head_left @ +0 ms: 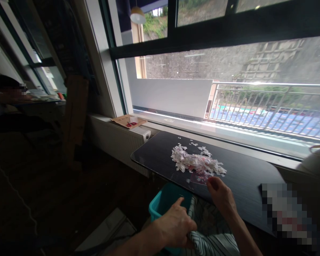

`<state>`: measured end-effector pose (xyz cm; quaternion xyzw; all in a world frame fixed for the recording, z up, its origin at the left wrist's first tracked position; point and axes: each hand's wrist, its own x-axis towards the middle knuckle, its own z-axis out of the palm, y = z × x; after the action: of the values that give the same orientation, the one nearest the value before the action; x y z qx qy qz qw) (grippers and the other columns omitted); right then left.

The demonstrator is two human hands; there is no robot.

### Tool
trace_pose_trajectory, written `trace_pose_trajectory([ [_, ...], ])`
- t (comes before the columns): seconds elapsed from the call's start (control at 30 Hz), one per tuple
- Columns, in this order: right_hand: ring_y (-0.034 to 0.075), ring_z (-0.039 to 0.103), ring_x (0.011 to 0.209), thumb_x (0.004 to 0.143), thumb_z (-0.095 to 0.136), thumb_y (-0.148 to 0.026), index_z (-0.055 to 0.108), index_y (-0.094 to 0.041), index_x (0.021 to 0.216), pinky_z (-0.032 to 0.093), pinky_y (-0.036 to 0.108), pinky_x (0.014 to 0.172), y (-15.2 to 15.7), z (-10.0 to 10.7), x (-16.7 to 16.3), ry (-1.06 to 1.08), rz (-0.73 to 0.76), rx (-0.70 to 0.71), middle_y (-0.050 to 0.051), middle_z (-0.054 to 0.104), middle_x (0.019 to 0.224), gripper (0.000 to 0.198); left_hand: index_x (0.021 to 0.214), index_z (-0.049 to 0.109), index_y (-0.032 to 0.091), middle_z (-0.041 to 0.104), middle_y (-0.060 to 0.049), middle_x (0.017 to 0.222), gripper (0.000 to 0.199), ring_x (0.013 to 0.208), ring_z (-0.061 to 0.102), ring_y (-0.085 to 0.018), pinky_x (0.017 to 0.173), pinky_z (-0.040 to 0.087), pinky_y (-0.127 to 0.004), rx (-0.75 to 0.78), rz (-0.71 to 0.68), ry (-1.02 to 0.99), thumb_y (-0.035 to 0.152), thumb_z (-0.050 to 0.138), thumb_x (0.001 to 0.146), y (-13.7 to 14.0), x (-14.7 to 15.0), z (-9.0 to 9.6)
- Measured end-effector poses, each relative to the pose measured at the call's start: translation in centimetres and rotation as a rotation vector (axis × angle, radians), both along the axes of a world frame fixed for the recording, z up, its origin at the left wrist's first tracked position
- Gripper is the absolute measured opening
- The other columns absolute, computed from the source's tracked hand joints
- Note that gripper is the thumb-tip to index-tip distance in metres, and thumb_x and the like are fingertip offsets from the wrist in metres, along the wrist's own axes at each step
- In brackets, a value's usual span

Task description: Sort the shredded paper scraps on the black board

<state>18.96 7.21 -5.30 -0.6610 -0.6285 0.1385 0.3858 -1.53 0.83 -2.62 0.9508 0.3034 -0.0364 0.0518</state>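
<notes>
A loose heap of small white and pinkish paper scraps (193,160) lies on the dark tabletop (242,177). At the heap's near side is a pink see-through sheet (198,178) with a few scraps over it. My right hand (222,195) is closed at the sheet's right end, its fingers curled and its grip partly hidden. Below the table's near edge stands a teal bin (156,204). Over the bin's near rim lies my left hand (176,220), one finger stretched forward and the others folded out of sight. Striped cloth (210,243) sits beside it.
Red-handled scissors (131,124) lie on brown paper (122,120) upon the radiator (109,137) by the window. A propped cardboard piece (76,117) stands left. Another person (5,96) leans at a table farther left. A blurred-out item (289,213) occupies the table's right end.
</notes>
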Motion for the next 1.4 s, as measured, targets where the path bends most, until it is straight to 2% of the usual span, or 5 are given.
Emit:
trace_pose_trajectory([
  [0.63, 0.019, 0.065, 0.064, 0.081, 0.046, -0.041, 0.063, -0.023, 0.086, 0.043, 0.026, 0.059, -0.5, 1.4, -1.0, -0.121, 0.085, 0.008, 0.002, 0.07, 0.073, 0.025, 0.083, 0.073, 0.021, 0.066, 0.0, 0.061, 0.03, 0.076, 0.065, -0.022, 0.106, 0.026, -0.051, -0.012, -0.006, 0.026, 0.05, 0.07, 0.077, -0.1, 0.1, 0.9],
  [0.77, 0.02, 0.065, 0.065, 0.082, 0.046, -0.04, 0.062, -0.023, 0.089, 0.041, 0.027, 0.059, -1.0, 1.7, -0.5, -0.201, 0.039, 0.023, 0.003, 0.069, 0.074, 0.024, 0.081, 0.072, 0.021, 0.067, 0.0, 0.061, 0.031, 0.075, 0.064, -0.022, 0.106, 0.026, -0.052, -0.016, -0.003, -0.001, 0.051, 0.07, 0.077, -0.1, -0.1, 0.7],
  [1.13, 0.018, 0.062, 0.063, 0.084, 0.046, -0.04, 0.062, -0.022, 0.09, 0.044, 0.026, 0.061, -0.6, 1.3, -0.9, -0.133, 0.11, 0.011, 0.001, 0.068, 0.073, 0.025, 0.079, 0.072, 0.021, 0.066, 0.0, 0.059, 0.028, 0.074, 0.064, -0.022, 0.106, 0.025, -0.051, -0.005, -0.03, -0.01, 0.049, 0.069, 0.077, 0.5, 0.2, 0.4],
  [1.33, 0.017, 0.061, 0.059, 0.084, 0.047, -0.044, 0.063, -0.022, 0.088, 0.044, 0.025, 0.057, 0.2, 0.7, -0.8, -0.116, 0.097, 0.012, 0.001, 0.067, 0.068, 0.027, 0.069, 0.069, 0.023, 0.061, 0.002, 0.051, 0.005, 0.061, 0.06, -0.02, 0.104, 0.028, -0.05, 0.048, -0.135, 0.006, 0.027, 0.071, 0.073, 1.5, 0.3, -0.9],
  [1.4, 0.016, 0.061, 0.058, 0.084, 0.047, -0.042, 0.063, -0.021, 0.086, 0.045, 0.024, 0.057, 0.2, 0.6, -1.3, -0.117, 0.13, 0.019, 0.001, 0.067, 0.067, 0.026, 0.064, 0.066, 0.023, 0.059, 0.002, 0.048, 0.01, 0.056, 0.058, -0.019, 0.103, 0.029, -0.05, 0.063, -0.159, 0.027, 0.02, 0.07, 0.073, 1.8, 0.4, -1.2],
])
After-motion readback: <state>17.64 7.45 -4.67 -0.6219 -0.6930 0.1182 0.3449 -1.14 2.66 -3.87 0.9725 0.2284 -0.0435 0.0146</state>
